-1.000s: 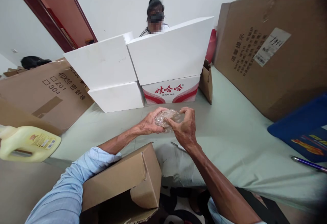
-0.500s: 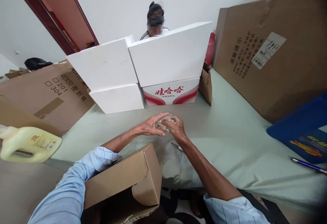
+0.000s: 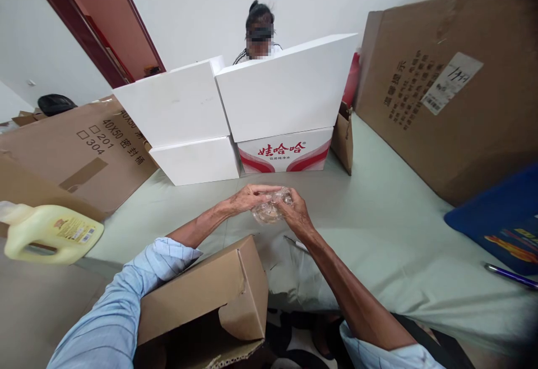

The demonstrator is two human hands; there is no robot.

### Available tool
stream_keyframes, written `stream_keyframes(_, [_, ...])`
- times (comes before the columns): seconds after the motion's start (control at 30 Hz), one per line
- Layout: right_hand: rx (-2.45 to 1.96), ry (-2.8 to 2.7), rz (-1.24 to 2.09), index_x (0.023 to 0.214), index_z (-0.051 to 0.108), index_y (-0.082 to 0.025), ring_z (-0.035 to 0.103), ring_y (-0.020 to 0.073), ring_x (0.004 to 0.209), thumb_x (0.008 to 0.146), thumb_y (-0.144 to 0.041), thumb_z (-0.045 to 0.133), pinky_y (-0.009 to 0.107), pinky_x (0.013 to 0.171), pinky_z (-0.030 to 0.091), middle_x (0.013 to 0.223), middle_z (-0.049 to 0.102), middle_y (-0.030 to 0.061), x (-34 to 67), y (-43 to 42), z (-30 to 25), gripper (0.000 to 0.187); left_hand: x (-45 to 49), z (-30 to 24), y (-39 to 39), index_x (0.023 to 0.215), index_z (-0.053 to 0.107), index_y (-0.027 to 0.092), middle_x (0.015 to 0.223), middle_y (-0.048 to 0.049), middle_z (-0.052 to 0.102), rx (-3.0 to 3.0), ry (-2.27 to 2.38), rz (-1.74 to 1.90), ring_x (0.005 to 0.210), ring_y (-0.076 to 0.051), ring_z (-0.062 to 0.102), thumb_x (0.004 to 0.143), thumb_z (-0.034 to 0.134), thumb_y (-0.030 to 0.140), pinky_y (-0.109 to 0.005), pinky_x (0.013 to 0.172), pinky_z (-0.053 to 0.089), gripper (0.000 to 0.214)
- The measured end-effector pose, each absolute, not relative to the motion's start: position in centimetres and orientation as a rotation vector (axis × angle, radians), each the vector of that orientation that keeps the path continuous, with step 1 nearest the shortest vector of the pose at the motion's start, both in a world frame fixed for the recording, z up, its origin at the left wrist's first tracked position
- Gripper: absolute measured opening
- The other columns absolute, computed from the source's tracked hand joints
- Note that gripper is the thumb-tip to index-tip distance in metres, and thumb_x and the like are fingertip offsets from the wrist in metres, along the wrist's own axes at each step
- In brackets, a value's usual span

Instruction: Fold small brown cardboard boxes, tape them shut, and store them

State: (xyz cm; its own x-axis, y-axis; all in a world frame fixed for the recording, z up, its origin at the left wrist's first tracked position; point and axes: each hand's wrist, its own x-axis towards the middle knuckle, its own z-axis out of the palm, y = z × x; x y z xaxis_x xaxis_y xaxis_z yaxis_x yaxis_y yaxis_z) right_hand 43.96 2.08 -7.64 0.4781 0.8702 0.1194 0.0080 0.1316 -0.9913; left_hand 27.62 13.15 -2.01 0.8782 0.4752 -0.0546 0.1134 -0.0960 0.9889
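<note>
1. The green-covered table (image 3: pixel 386 217) spreads beneath the grip; I see no change in its layout.
2. Beyond the grip, the stacked white boxes (image 3: pixel 172 111) stand where they stood, so I read the action as confined to the hands.
3. The open brown carton (image 3: pixel 197 290) sits on the near side of the grip, off to its left, its mouth towards me.
4. My left hand (image 3: pixel 244 198) has just loosened from a cupped hold; its fingers now lie flatter, nearly closed on the upper left edge of the bundle. My right hand (image 3: pixel 297 211) is pinched down on the other side.
5. The clear plastic bundle (image 3: pixel 265 212) is held between both hands, its lower part now more exposed. I judge the grip is being reset, with handling unfinished.
6. A slim tool (image 3: pixel 300 244) lies nearer than the grip, just beside the right wrist.
</note>
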Motion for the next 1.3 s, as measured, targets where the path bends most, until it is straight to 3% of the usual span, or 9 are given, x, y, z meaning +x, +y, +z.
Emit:
stream_keyframes(0.2, [-1.193, -0.994, 0.876, 0.114, 0.072, -0.019, 0.072, 0.0233, 0.091, 0.081, -0.064, 0.076, 0.034, 0.077, 0.057, 0.106, 0.079, 0.0075, 44.4, 1.6, -6.9, 0.056, 27.5, -1.8, 13.0, 0.162, 0.057, 0.019, 0.131, -0.0141, 0.078, 1.904, 0.439, 0.417, 0.107, -0.027, 0.075, 0.09, 0.084, 0.052, -0.034, 0.09, 0.057, 0.084])
stream_keyframes(0.3, [-1.209, -0.971, 0.833, 0.103, 0.071, -0.019, 0.069, 0.0211, 0.081, 0.076, -0.065, 0.079, 0.032, 0.073, 0.055, 0.092, 0.077, 0.0051, 44.2, 2.0, -7.8, 0.054, 27.6, -2.4, 13.1, 0.163, 0.055, 0.021, 0.131, -0.0142, 0.077, 1.985, 0.471, 0.418, 0.105, -0.027, 0.074, 0.092, 0.081, 0.046, -0.036, 0.089, 0.058, 0.08])
stream_keyframes(0.4, [-1.257, -0.929, 0.786, 0.09, 0.071, -0.019, 0.065, 0.0199, 0.074, 0.072, -0.063, 0.081, 0.031, 0.069, 0.053, 0.081, 0.073, 0.0028, 44.2, 3.0, -9.3, 0.048, 27.5, -3.4, 13.6, 0.157, 0.059, 0.021, 0.141, -0.0181, 0.071, 1.942, 0.554, 0.417, 0.112, -0.03, 0.073, 0.088, 0.085, 0.046, -0.039, 0.09, 0.061, 0.077])
stream_keyframes(0.53, [-1.315, -0.816, 0.753, 0.095, 0.071, -0.018, 0.068, 0.0238, 0.078, 0.07, -0.067, 0.078, 0.034, 0.07, 0.055, 0.086, 0.076, 0.0071, 44.7, 4.9, -11.0, 0.055, 27.2, -4.2, 15.0, 0.157, 0.055, 0.019, 0.146, -0.0239, 0.064, 1.803, 0.711, 0.361, 0.107, -0.032, 0.074, 0.076, 0.094, 0.055, -0.04, 0.078, 0.066, 0.097])
stream_keyframes(0.7, [-1.347, -0.757, 0.802, 0.106, 0.072, -0.015, 0.072, 0.0275, 0.084, 0.071, -0.071, 0.072, 0.038, 0.074, 0.059, 0.097, 0.079, 0.013, 44.2, 6.8, -12.2, 0.066, 26.5, -5.8, 16.8, 0.155, 0.057, 0.022, 0.12, -0.0127, 0.073, 1.831, 0.71, 0.34, 0.091, -0.026, 0.074, 0.067, 0.098, 0.047, -0.033, 0.065, 0.064, 0.1])
stream_keyframes(0.87, [-1.412, -0.792, 0.872, 0.113, 0.073, -0.015, 0.073, 0.0284, 0.092, 0.07, -0.068, 0.071, 0.04, 0.075, 0.062, 0.107, 0.078, 0.014, 43.6, 7.0, -13.3, 0.069, 25.6, -7.4, 20.8, 0.145, 0.065, 0.02, 0.116, -0.0095, 0.075, 1.852, 0.792, 0.429, 0.094, -0.027, 0.073, 0.062, 0.095, 0.036, -0.034, 0.074, 0.063, 0.089])
stream_keyframes(1.1, [-1.453, -0.97, 0.902, 0.121, 0.073, -0.016, 0.072, 0.0315, 0.111, 0.075, -0.064, 0.072, 0.045, 0.091, 0.062, 0.124, 0.074, 0.0164, 43.2, 5.4, -12.3, 0.066, 25.3, -6.8, 27.0, 0.154, 0.06, 0.011, 0.142, -0.0231, 0.069, 1.857, 0.936, 0.605, 0.116, -0.034, 0.071, 0.058, 0.096, 0.031, -0.044, 0.095, 0.061, 0.104])
stream_keyframes(1.23, [-1.371, -1.148, 1.008, 0.122, 0.076, -0.02, 0.072, 0.0311, 0.114, 0.081, -0.067, 0.075, 0.048, 0.101, 0.059, 0.125, 0.077, 0.0143, 42.3, 2.4, -9.4, 0.063, 23.2, -4.4, 27.8, 0.141, 0.072, 0.013, 0.125, -0.0177, 0.078, 1.883, 0.926, 0.636, 0.113, -0.033, 0.074, 0.063, 0.097, 0.038, -0.044, 0.095, 0.061, 0.085])
stream_keyframes(1.3, [-1.233, -1.309, 1.141, 0.135, 0.073, -0.023, 0.069, 0.0326, 0.128, 0.082, -0.071, 0.078, 0.049, 0.108, 0.056, 0.14, 0.072, 0.0147, 42.2, 0.4, -7.2, 0.072, 21.5, -3.0, 27.6, 0.134, 0.077, 0.014, 0.11, -0.014, 0.081, 1.901, 0.919, 0.644, 0.111, -0.033, 0.075, 0.064, 0.097, 0.04, -0.042, 0.094, 0.061, 0.077])
